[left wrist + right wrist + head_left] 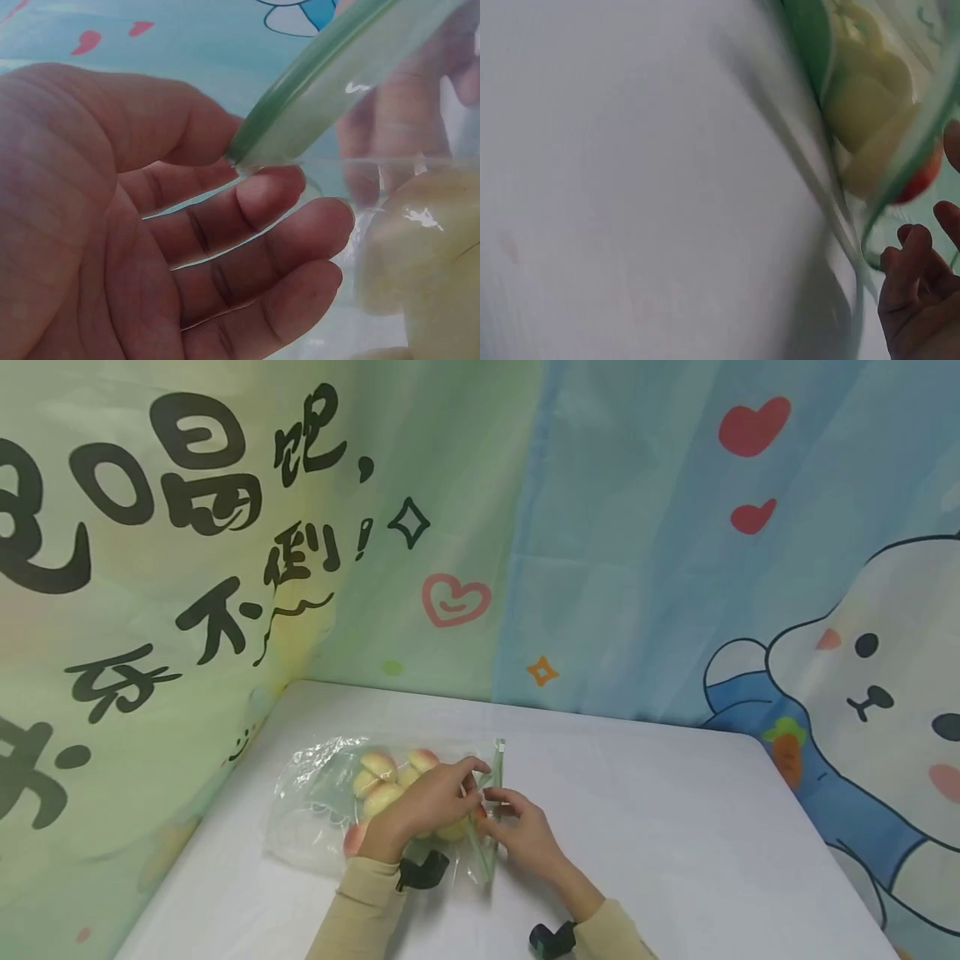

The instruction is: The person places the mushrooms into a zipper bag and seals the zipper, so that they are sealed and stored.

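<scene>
A clear zip bag (300,827) with a green seal strip lies on the table, its mouth toward the right. Inside are several yellow, red-tipped fruits that look like peaches (382,797). My left hand (431,800) reaches over the bag and pinches an end of the green strip (300,90) between thumb and forefinger; its other fingers are loosely bent. From the right, my right hand (534,839) holds the strip's other edge with its fingertips. In the right wrist view the right hand (922,300) shows only in part, and the strip bows outward, the mouth parted.
A white tabletop (675,827) extends to the right of the bag. Behind it hang printed cloths, one green (420,468) and one blue (622,527). A black wrist camera mount (424,870) sits at the left wrist, another (552,940) at the right.
</scene>
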`<state>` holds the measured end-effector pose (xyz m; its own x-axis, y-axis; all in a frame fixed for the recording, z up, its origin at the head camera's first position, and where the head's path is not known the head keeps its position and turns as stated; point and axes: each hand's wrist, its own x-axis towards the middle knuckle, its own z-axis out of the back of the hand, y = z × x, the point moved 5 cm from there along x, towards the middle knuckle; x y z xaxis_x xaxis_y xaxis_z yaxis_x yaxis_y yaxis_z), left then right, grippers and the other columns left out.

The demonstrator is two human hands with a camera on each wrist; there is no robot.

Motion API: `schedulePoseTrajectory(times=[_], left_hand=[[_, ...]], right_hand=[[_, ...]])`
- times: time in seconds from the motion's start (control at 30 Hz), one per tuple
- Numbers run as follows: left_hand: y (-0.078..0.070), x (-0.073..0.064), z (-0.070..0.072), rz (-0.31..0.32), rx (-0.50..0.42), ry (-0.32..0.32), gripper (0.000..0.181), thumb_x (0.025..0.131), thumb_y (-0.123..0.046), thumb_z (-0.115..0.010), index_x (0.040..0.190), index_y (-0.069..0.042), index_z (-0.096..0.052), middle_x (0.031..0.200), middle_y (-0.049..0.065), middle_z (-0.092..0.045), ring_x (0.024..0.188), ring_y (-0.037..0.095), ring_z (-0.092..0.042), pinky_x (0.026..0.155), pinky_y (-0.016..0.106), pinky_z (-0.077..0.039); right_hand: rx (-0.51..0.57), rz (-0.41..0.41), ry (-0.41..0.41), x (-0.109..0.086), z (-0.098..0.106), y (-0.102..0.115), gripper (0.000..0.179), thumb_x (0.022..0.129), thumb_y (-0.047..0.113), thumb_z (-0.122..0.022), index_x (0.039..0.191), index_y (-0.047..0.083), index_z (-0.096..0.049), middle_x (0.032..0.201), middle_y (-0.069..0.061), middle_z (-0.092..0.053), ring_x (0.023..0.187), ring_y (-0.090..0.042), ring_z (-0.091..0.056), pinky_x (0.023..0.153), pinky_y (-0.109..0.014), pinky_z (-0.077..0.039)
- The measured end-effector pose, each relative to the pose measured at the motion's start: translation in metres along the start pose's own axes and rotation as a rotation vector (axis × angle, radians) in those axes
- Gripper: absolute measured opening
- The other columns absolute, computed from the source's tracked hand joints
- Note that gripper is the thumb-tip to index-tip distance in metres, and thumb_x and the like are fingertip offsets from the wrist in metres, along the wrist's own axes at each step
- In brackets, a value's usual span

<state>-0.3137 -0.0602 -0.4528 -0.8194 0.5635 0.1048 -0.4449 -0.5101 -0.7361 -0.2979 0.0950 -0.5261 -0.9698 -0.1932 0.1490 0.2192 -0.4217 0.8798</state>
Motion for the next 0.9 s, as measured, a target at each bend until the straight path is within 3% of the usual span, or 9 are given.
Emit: schedulePoseTrajectory(times=[0.2,0.3,0.43,0.57,0.9], left_hand=[[0.002,0.000,-0.007,0.026,0.041,0.050,0.045,0.091,-0.012,-0.060,0.135,-0.007,-0.050,0.082,-0.007,-0.059,0.058,0.004,-0.050,0.053,0.023,-0.042],[0.003,0.002,-0.011,0.036,0.078,0.062,0.048,0.090,-0.013,-0.058,0.137,-0.008,-0.048,0.082,-0.008,-0.058,0.059,0.004,-0.049,0.054,0.022,-0.041],[0.006,0.000,-0.014,0.067,0.111,0.070,0.047,0.090,-0.014,-0.058,0.136,-0.011,-0.049,0.081,-0.010,-0.057,0.060,0.004,-0.050,0.054,0.022,-0.042],[0.007,-0.002,-0.016,0.067,0.114,0.058,0.046,0.090,-0.014,-0.059,0.135,-0.012,-0.051,0.081,-0.009,-0.057,0.061,0.005,-0.051,0.054,0.023,-0.043],[0.005,0.002,-0.020,0.034,0.144,0.092,0.039,0.094,-0.024,-0.062,0.131,-0.012,-0.054,0.081,-0.010,-0.058,0.063,0.005,-0.054,0.058,0.023,-0.046]], right_hand=[[-0.005,-0.135,-0.209,0.013,0.023,-0.015,0.020,0.094,0.018,-0.065,0.109,0.005,-0.069,0.099,-0.009,-0.071,0.080,-0.025,-0.066,0.056,-0.024,-0.051],[-0.030,-0.172,-0.258,0.027,0.029,-0.017,0.026,0.096,0.019,-0.062,0.115,0.001,-0.065,0.101,-0.014,-0.069,0.082,-0.028,-0.067,0.060,-0.026,-0.054],[0.019,-0.295,-0.202,0.049,0.025,-0.022,0.041,0.098,0.025,-0.057,0.129,-0.002,-0.058,0.111,-0.019,-0.067,0.091,-0.028,-0.068,0.070,-0.029,-0.057],[0.114,-0.386,-0.122,0.067,0.018,-0.027,0.046,0.100,0.030,-0.052,0.130,-0.004,-0.058,0.115,-0.021,-0.066,0.091,-0.026,-0.069,0.073,-0.030,-0.057],[0.034,-0.399,-0.134,0.084,0.019,-0.025,0.043,0.098,0.034,-0.053,0.117,-0.002,-0.068,0.097,-0.013,-0.070,0.081,-0.019,-0.068,0.067,-0.028,-0.055]])
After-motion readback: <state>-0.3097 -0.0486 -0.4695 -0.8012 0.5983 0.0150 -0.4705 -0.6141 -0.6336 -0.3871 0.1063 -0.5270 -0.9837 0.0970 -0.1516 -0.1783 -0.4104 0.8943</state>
